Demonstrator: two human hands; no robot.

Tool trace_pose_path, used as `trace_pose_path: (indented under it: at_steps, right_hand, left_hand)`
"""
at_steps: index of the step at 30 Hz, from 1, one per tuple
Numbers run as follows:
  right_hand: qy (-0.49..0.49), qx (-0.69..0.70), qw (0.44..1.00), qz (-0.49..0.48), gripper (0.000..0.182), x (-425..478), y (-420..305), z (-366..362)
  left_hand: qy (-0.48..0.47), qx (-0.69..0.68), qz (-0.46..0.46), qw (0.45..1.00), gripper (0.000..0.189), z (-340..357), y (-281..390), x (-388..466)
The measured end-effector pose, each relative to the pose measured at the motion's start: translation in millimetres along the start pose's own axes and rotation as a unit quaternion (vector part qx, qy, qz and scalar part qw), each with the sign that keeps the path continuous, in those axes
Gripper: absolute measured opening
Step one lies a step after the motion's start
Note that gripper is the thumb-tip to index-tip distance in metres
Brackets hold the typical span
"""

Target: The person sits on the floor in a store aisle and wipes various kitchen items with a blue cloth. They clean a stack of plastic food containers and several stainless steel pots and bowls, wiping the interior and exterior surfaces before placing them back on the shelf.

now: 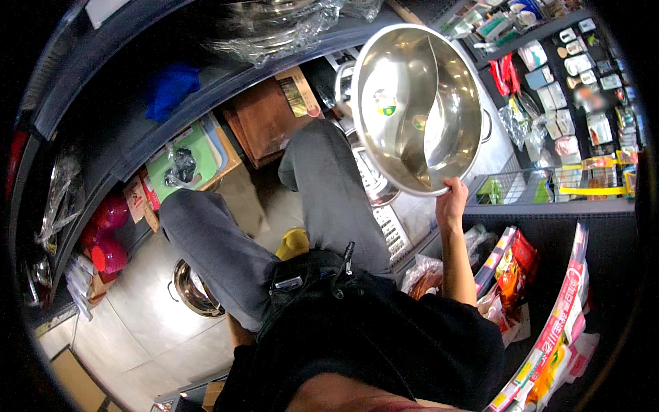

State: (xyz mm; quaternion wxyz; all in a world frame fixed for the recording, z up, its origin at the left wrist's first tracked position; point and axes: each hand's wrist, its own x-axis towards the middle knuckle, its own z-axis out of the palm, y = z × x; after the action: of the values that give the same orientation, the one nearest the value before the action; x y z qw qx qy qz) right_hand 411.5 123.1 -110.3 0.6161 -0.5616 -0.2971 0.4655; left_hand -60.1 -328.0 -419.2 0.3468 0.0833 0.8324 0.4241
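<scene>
My right hand (453, 193) grips the rim of a large stainless-steel hot pot (394, 149), which an S-shaped wall divides into two halves. Tilted up, the pot shows me its shiny inside, where round stickers are stuck. One dark loop handle (487, 126) stands out from its side. My left hand is out of view; only a bit of that forearm (238, 329) shows beside my left thigh. Close to it on the floor sits a metal pot (180, 283), partly hidden by my leg. More steel cookware (385, 193) lies below the divided pot, by my right leg.
Shelving (118, 149) curves ahead and left, with green cutting boards (206, 154), brown boards (262, 121), pink-red containers (109, 255) and plastic-wrapped metalware (278, 31). Small goods hang on a rack (558, 110) at right. Packaged food (515, 268) fills a lower right shelf. Something yellow (293, 243) is between my legs.
</scene>
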Motion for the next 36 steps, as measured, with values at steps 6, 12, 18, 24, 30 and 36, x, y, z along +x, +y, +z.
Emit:
trace_pose_path:
  at_steps: [6,12,18,24,30,36]
  right_hand:
    - [-0.052,0.02,0.998,0.035,0.016,-39.0,-20.4,65.2]
    - [-0.214,-0.013,0.974,0.068,0.014,-68.1,-18.8,126.1]
    - [-0.391,-0.138,0.909,0.047,0.012,-76.3,-23.5,169.6]
    - [-0.498,-0.279,0.82,-0.044,0.012,-65.9,-2.7,183.7]
    - [-0.618,-0.314,0.715,0.089,0.037,-37.0,-27.3,243.1]
    - [-0.621,-0.213,0.754,-0.029,0.04,-15.9,1.6,392.0]
  left_hand:
    - [0.093,-0.232,0.064,0.966,0.028,-22.4,157.0,39.9]
    - [-0.048,-0.377,0.313,0.87,0.056,-14.4,400.8,-31.4]
    - [-0.079,-0.436,0.024,0.896,0.063,30.9,436.3,-38.2]
    - [-0.122,-0.567,-0.018,0.815,0.06,20.1,389.3,-42.3]
    - [-0.072,-0.521,0.02,0.85,0.041,18.3,361.1,-20.0]
    - [-0.091,-0.573,0.053,0.813,0.038,18.0,330.2,2.1]
